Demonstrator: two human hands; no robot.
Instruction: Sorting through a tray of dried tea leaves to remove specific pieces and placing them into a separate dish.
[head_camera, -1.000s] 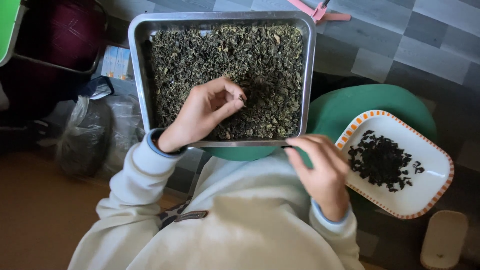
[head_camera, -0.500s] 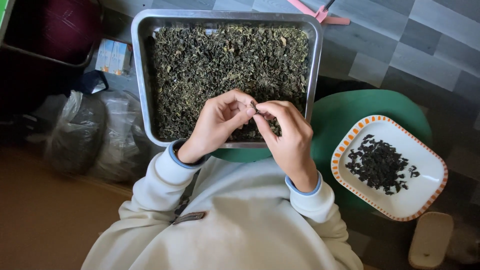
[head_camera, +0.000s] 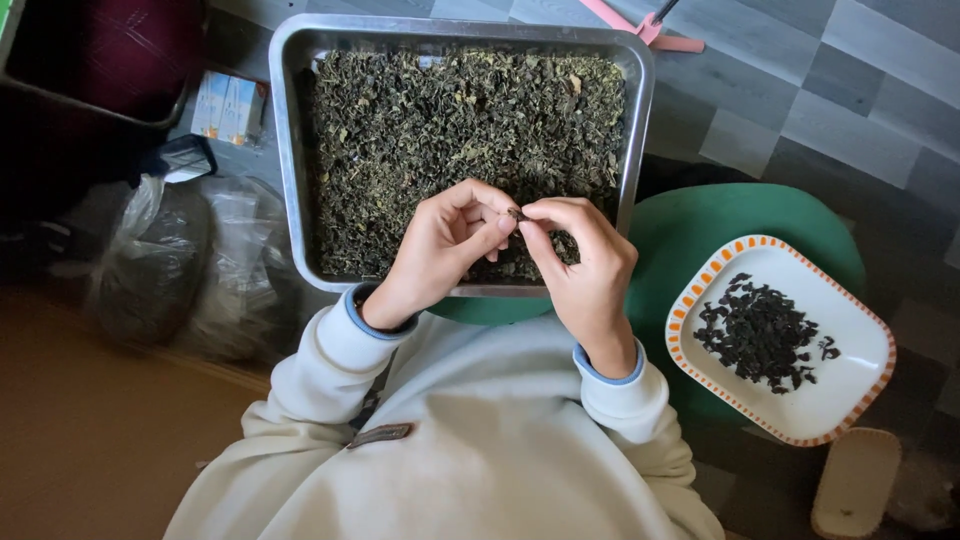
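Observation:
A metal tray (head_camera: 285, 150) full of dried green leaves (head_camera: 450, 120) rests in front of me. Over its near edge my left hand (head_camera: 435, 250) and my right hand (head_camera: 580, 265) meet, both pinching one small dark leaf piece (head_camera: 516, 213) between their fingertips. To the right, a white square plate with an orange-dashed rim (head_camera: 850, 390) holds a small heap of darker sorted leaves (head_camera: 760, 335).
A green stool seat (head_camera: 740, 215) lies under the tray and plate. Plastic bags (head_camera: 170, 270) and a small carton (head_camera: 228, 108) sit on the left. A dark bin (head_camera: 90, 50) is at top left. A pink tool (head_camera: 650, 25) lies on the tiled floor beyond.
My right hand came up from beside the plate to the tray's near edge and joined my left hand. Both now pinch the same leaf piece.

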